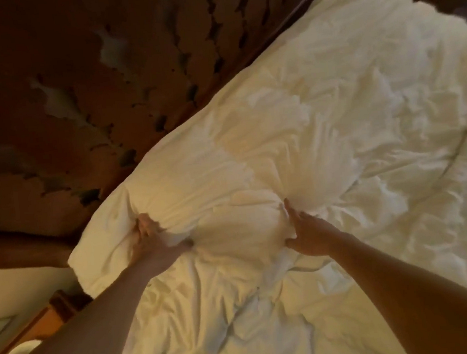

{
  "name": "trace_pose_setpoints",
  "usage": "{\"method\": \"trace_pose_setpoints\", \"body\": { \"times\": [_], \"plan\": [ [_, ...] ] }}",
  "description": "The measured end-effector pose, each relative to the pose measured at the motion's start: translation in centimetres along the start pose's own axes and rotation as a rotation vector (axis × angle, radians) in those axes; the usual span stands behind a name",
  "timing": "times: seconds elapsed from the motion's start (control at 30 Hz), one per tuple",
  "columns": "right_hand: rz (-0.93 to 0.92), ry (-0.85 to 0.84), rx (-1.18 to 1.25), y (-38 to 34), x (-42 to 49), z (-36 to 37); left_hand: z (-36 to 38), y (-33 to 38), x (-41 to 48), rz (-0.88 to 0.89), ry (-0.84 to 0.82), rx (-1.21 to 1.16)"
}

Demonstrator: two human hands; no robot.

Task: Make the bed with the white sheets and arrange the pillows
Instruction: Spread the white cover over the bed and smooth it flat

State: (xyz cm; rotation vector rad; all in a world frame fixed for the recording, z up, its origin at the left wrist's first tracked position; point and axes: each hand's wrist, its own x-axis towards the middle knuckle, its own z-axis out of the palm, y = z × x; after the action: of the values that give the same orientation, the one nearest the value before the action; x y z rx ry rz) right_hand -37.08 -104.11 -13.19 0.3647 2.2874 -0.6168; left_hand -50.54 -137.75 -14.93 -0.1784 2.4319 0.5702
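The white pillow lies left of centre in the frame, along the worn brown headboard that fills the upper left. It sits squeezed between both hands. The left hand digs into its left end, fingers gripping the bunched fabric. The right hand presses flat against its right end, fingers straight. Rumpled white sheets spread across the right and bottom.

Creased matt cloth sheets, flaking brown headboard.
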Motion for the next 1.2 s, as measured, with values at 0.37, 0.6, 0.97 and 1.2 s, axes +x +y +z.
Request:
{"method": "trace_pose_setpoints", "body": {
  "times": [0.37, 0.6, 0.97, 1.2],
  "plan": [
    [0.013, 0.559, -0.002, -3.8, 5.7, -5.9, 0.4, 5.2, -2.3, 0.418, 0.778, 0.122],
    [0.124, 0.484, -0.035, -1.1, 11.8, -0.4, 1.1, 7.2, 6.7, 0.499, 0.372, 0.398],
    [0.048, 0.977, 0.068, -1.4, 11.5, -2.1, 1.5, 11.0, 7.1, 0.888, 0.709, 0.265],
    [0.191, 0.887, -0.017, 0.9, 16.1, -9.7, 4.5, 30.3, 14.5, 0.979, 0.352, 0.526]
  ]
}}
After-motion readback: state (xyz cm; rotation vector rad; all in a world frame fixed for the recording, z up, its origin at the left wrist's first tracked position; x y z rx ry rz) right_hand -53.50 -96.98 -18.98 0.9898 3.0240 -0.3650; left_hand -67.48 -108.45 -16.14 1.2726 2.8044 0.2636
